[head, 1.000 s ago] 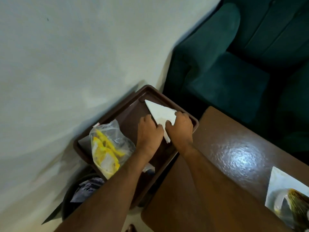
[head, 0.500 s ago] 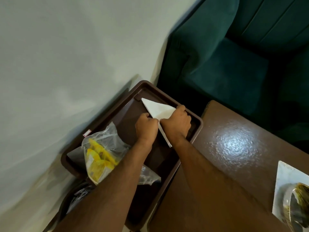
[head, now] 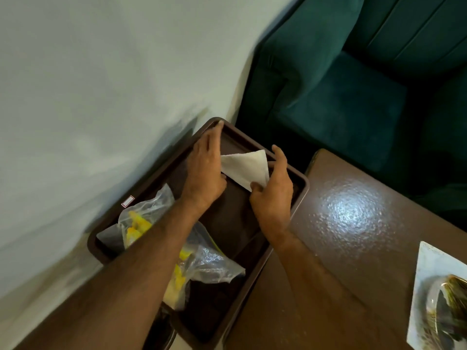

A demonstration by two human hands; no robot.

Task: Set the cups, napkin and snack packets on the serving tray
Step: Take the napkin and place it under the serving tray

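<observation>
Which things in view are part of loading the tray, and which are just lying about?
Job:
brown serving tray
white folded napkin in the tray, between the left hand and right hand
clear snack packets with yellow contents, in the tray

Lying about:
green armchair
brown table
white plate on the table

Upper right of the frame: dark green armchair (head: 353, 79). Right and lower centre: glossy brown table (head: 348, 223). Lower right edge: white plate (head: 427, 269). Left half: pale wall (head: 101, 84).
</observation>
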